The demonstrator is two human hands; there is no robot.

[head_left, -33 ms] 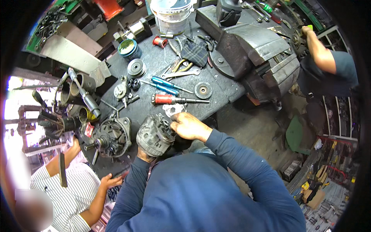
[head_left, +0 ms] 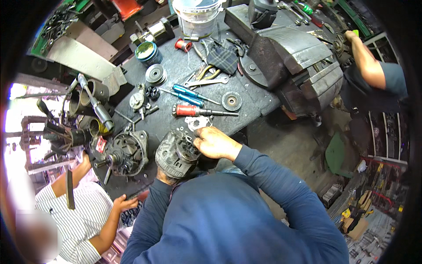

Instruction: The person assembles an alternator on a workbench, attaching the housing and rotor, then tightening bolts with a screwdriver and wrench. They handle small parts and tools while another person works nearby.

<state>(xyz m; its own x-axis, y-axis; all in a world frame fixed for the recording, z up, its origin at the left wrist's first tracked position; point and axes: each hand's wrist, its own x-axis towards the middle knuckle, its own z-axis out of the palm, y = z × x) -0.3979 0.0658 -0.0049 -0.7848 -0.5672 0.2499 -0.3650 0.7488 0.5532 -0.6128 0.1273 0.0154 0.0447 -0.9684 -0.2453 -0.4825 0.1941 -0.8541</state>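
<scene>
My left hand (head_left: pixel 166 177) is wrapped round the lower side of a grey alternator housing (head_left: pixel 175 159), which is tilted at the bench's near edge. Most of that hand's fingers are behind the housing. At the housing's right side, my right hand (head_left: pixel 215 143) has its fingers bent together against the dark inner parts. What those fingers pinch, if anything, is hidden. Just beyond lies a small pale metal plate (head_left: pixel 198 123). Left of the housing stands the other alternator half (head_left: pixel 127 154), with its shaft and fan showing. A red-handled screwdriver (head_left: pixel 187 111) lies farther back.
Blue-handled screwdrivers (head_left: pixel 187 96), a wrench (head_left: pixel 211 82), and pulleys (head_left: pixel 231 101) lie on the dark bench (head_left: pixel 169 103). A large vise (head_left: pixel 292 53) stands right. A white bucket (head_left: pixel 198 22) is behind. One person (head_left: pixel 79 215) is at left, another (head_left: pixel 373 79) at far right.
</scene>
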